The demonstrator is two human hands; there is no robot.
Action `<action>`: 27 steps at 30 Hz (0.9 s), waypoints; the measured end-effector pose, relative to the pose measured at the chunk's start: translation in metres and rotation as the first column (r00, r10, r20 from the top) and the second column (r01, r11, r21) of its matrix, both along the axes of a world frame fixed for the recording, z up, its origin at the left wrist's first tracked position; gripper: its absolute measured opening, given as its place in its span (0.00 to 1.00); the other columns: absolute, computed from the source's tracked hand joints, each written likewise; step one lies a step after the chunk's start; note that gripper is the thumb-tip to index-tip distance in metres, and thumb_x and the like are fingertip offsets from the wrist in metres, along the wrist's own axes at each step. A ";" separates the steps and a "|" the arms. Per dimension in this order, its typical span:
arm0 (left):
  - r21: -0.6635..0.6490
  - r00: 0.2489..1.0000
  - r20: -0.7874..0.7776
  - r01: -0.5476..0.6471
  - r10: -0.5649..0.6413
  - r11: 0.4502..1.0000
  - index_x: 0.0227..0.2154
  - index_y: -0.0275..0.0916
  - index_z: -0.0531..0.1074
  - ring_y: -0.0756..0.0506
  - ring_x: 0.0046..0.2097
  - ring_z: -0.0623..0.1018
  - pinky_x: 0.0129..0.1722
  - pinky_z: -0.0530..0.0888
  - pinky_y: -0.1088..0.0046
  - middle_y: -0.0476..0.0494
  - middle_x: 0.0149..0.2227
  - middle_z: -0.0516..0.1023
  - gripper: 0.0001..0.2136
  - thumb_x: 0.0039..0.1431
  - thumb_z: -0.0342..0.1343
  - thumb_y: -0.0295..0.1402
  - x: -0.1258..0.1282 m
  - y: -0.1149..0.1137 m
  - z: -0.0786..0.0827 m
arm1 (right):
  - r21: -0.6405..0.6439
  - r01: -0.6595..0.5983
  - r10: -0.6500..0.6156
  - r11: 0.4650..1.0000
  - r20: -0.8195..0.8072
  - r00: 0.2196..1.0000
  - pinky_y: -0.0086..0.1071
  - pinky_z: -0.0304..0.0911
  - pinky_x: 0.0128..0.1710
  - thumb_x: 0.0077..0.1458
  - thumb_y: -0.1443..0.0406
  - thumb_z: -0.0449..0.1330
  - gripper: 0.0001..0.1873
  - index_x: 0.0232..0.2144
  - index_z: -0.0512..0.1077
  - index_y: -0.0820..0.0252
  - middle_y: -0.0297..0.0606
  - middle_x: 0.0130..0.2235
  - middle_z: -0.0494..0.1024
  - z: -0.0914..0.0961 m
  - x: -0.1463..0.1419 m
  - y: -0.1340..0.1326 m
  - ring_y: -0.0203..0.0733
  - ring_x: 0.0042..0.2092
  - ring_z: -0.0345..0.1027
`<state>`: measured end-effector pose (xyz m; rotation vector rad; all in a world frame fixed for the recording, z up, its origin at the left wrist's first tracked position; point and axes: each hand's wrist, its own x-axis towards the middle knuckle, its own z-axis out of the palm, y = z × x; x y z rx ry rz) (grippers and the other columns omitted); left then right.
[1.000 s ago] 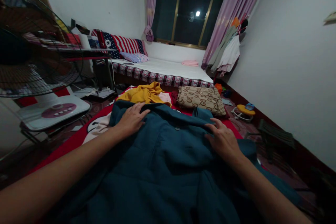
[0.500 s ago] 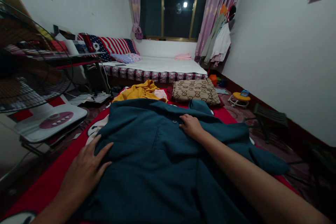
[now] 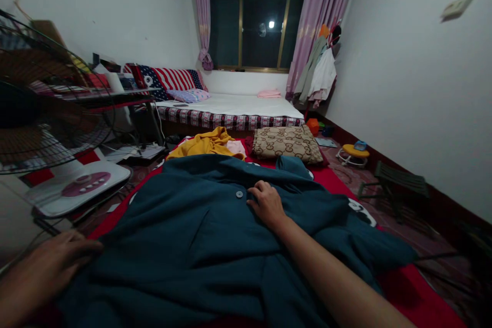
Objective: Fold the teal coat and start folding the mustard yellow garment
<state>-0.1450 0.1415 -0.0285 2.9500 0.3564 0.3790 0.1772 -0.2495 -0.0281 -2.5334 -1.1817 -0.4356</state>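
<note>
Hands (image 3: 268, 206) touch a teal jacket (image 3: 161, 236) spread over red cloth (image 3: 413, 292).

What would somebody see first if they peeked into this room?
Probably the big dark teal jacket spread over the red cover in front, with the right hand on it beside a button. Just beyond it lie a bright yellow garment and, to the right, a tan patterned bundle. A fan stands at far left.
</note>
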 end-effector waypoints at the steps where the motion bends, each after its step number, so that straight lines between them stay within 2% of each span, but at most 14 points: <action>1: 0.068 0.999 0.050 -0.023 0.019 0.997 0.27 0.55 0.76 0.41 0.35 0.75 0.37 0.74 0.55 0.53 0.32 0.75 0.14 0.57 0.45 0.42 0.016 -0.015 0.010 | -0.002 -0.030 0.030 1.000 -0.011 0.999 0.35 0.62 0.43 0.53 0.62 0.64 0.17 0.46 0.73 0.54 0.39 0.45 0.71 -0.004 -0.002 0.003 0.44 0.46 0.64; 4: 0.167 0.986 0.165 -0.006 -0.022 0.986 0.34 0.47 0.78 0.37 0.49 0.72 0.49 0.70 0.53 0.44 0.47 0.73 0.14 0.56 0.48 0.42 0.087 -0.080 0.044 | -0.007 -0.072 0.072 0.997 -0.022 0.997 0.35 0.62 0.43 0.55 0.61 0.62 0.20 0.50 0.70 0.54 0.39 0.46 0.71 -0.012 -0.002 0.008 0.44 0.46 0.64; 6: 0.135 0.981 0.133 0.120 -0.138 0.984 0.43 0.44 0.76 0.39 0.51 0.71 0.52 0.69 0.57 0.42 0.51 0.71 0.15 0.58 0.50 0.40 0.144 -0.127 0.063 | -0.013 -0.079 0.079 0.997 -0.005 0.997 0.36 0.62 0.43 0.55 0.62 0.62 0.22 0.53 0.68 0.52 0.39 0.46 0.71 -0.016 -0.002 0.009 0.45 0.47 0.64; 8: 0.129 0.970 0.121 0.196 -0.212 0.972 0.52 0.43 0.71 0.39 0.56 0.68 0.55 0.67 0.59 0.40 0.55 0.69 0.18 0.58 0.53 0.37 0.201 -0.164 0.073 | -0.025 -0.093 0.093 0.995 0.018 0.995 0.36 0.61 0.43 0.56 0.63 0.62 0.24 0.55 0.66 0.50 0.38 0.47 0.71 -0.018 -0.001 0.009 0.45 0.47 0.63; 11: 0.150 0.957 0.109 0.252 -0.269 0.956 0.56 0.39 0.66 0.39 0.60 0.64 0.59 0.60 0.59 0.37 0.59 0.66 0.23 0.57 0.56 0.31 0.277 -0.194 0.074 | -0.048 -0.116 0.118 0.992 0.044 0.992 0.35 0.60 0.43 0.56 0.65 0.62 0.25 0.55 0.65 0.48 0.38 0.47 0.70 -0.020 -0.002 0.009 0.44 0.47 0.62; 14: 0.119 0.953 0.066 0.286 -0.295 0.951 0.51 0.41 0.72 0.37 0.56 0.69 0.56 0.62 0.59 0.37 0.51 0.73 0.21 0.52 0.62 0.33 0.328 -0.200 0.067 | -0.070 -0.118 0.122 0.991 0.052 0.991 0.35 0.60 0.42 0.56 0.64 0.62 0.23 0.54 0.66 0.48 0.38 0.45 0.71 -0.020 -0.002 0.010 0.44 0.46 0.62; 17: 0.067 0.950 0.016 0.310 -0.312 0.948 0.38 0.41 0.78 0.37 0.47 0.75 0.48 0.68 0.64 0.40 0.39 0.78 0.14 0.46 0.67 0.37 0.349 -0.197 0.057 | -0.083 -0.121 0.125 0.989 0.051 0.991 0.35 0.61 0.40 0.56 0.64 0.61 0.23 0.54 0.66 0.49 0.39 0.44 0.72 -0.019 -0.002 0.011 0.45 0.45 0.63; 19: 0.033 0.949 0.003 0.315 -0.315 0.948 0.34 0.42 0.78 0.38 0.46 0.75 0.43 0.69 0.68 0.42 0.38 0.76 0.13 0.43 0.68 0.37 0.347 -0.196 0.050 | -0.084 -0.129 0.134 0.988 0.046 0.990 0.35 0.61 0.40 0.56 0.64 0.61 0.23 0.55 0.66 0.51 0.39 0.43 0.73 -0.017 -0.002 0.012 0.45 0.45 0.64; 23: -0.032 0.963 0.032 0.267 -0.266 0.963 0.39 0.43 0.77 0.41 0.44 0.75 0.38 0.70 0.71 0.43 0.42 0.73 0.16 0.44 0.68 0.37 0.324 -0.195 0.039 | -0.076 -0.150 0.153 0.986 0.029 0.988 0.33 0.60 0.40 0.56 0.62 0.62 0.20 0.52 0.70 0.52 0.38 0.39 0.76 -0.015 -0.003 0.011 0.44 0.42 0.67; 25: -0.064 0.970 0.070 0.236 -0.231 0.970 0.39 0.42 0.77 0.42 0.42 0.75 0.38 0.70 0.70 0.43 0.42 0.72 0.15 0.47 0.66 0.37 0.307 -0.198 0.037 | -0.059 -0.172 0.174 0.983 0.028 0.984 0.32 0.60 0.39 0.56 0.61 0.61 0.16 0.48 0.73 0.52 0.37 0.36 0.77 -0.016 -0.004 0.010 0.43 0.40 0.69; 27: -0.079 0.972 0.124 0.210 -0.200 0.974 0.38 0.41 0.77 0.42 0.45 0.73 0.42 0.69 0.69 0.43 0.43 0.72 0.11 0.51 0.63 0.36 0.291 -0.203 0.037 | -0.002 -0.206 0.206 0.979 0.017 0.978 0.31 0.60 0.38 0.57 0.59 0.61 0.11 0.43 0.76 0.52 0.36 0.34 0.78 -0.018 -0.006 0.009 0.42 0.38 0.70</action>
